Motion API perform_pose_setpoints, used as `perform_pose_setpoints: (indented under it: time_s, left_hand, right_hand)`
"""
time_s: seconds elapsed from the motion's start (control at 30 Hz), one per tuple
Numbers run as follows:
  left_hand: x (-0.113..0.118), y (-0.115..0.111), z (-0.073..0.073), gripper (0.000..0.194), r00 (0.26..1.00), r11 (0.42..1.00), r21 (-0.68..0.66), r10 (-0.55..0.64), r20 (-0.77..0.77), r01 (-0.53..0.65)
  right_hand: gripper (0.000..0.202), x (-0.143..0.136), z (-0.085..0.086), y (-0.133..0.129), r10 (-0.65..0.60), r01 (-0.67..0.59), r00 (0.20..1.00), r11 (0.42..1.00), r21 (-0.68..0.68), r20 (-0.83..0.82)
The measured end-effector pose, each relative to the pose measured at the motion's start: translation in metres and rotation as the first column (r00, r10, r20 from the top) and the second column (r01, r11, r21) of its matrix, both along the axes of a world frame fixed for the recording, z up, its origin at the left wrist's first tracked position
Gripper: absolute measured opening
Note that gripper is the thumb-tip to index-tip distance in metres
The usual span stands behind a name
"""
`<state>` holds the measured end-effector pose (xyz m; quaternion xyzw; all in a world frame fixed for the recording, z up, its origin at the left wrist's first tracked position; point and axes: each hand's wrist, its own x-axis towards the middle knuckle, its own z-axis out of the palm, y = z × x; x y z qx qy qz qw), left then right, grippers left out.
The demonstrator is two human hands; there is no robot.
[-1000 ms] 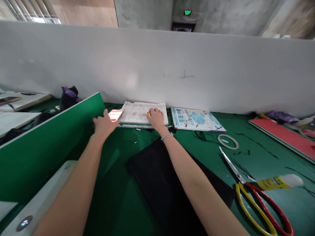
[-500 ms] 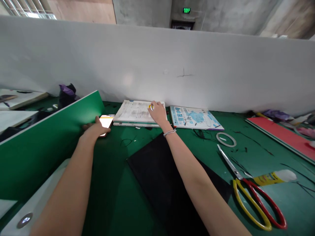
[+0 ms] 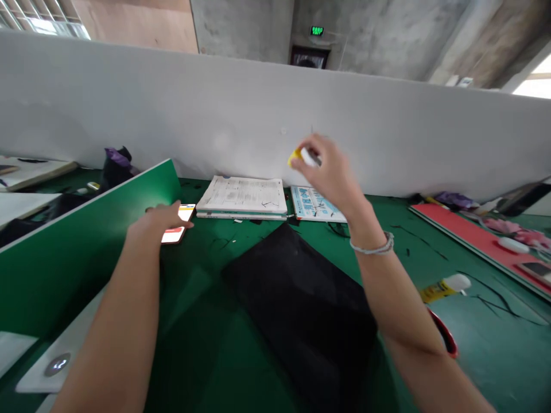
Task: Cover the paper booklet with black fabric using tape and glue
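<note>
My left hand [image 3: 157, 221] is around a lit phone [image 3: 186, 212], its thumb at the phone's right edge, beside an upright green board [image 3: 99, 223]. Raised over the desk, my right hand [image 3: 329, 166] pinches a small yellow-and-white object [image 3: 295, 156]; its kind is too blurred to tell. Below it lies a black flat sheet [image 3: 297, 287], turned cornerwise. Behind the sheet are a stack of books [image 3: 243, 195] and a blue-and-white book [image 3: 312, 203], partly covered by my right hand and forearm.
A glue stick [image 3: 443, 288] and the red handle of the scissors [image 3: 445, 335] show beside my right forearm, which hides most of the scissors. A red board [image 3: 469, 235] with clutter lies far right. A white partition [image 3: 172, 109] closes off the back. A white device [image 3: 55, 364] sits front left.
My right hand has lifted off the stacked books and moved right with the small yellow-and-white object. The phone in my left hand has shifted slightly left and nearer. The view has turned a little.
</note>
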<state>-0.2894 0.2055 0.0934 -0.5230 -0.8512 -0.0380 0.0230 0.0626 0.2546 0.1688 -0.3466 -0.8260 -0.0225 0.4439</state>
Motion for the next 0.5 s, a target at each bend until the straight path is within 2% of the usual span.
perform_pose_setpoints:
  time_s: [0.07, 0.13, 0.23, 0.3, 0.4, 0.5]
  left_hand:
    - [0.026, 0.001, 0.013, 0.068, 0.999, 0.998, -0.051, -0.031, 0.044, 0.034]
    - [0.062, 0.003, 0.019, 0.061, 0.982, 0.984, -0.068, -0.159, 0.104, 0.166]
    - [0.122, 0.003, 0.010, 0.048, 0.907, 0.924, -0.112, -0.327, 0.264, 0.365]
    - [0.155, 0.001, -0.002, 0.042, 0.858, 0.888, -0.148, -0.360, 0.365, 0.435]
    - [0.178, -0.002, -0.020, 0.038, 0.811, 0.878, -0.122, -0.364, 0.457, 0.463]
    - [0.178, -0.001, -0.031, 0.035, 0.768, 0.897, -0.033, -0.358, 0.530, 0.441]
  right_hand:
    - [0.016, 0.013, -0.029, -0.016, -0.039, 0.049, 0.975, 0.998, -0.037, 0.219]
    - [0.017, 0.033, -0.063, -0.028, -0.064, 0.105, 0.920, 0.991, -0.087, 0.387]
    - [0.020, 0.072, -0.106, -0.039, -0.141, 0.245, 0.846, 0.959, -0.139, 0.515]
    - [0.022, 0.098, -0.125, -0.044, -0.185, 0.318, 0.815, 0.935, -0.157, 0.549]
    - [0.023, 0.128, -0.146, -0.050, -0.218, 0.386, 0.786, 0.904, -0.183, 0.578]
    - [0.022, 0.146, -0.161, -0.051, -0.265, 0.438, 0.780, 0.879, -0.191, 0.567]
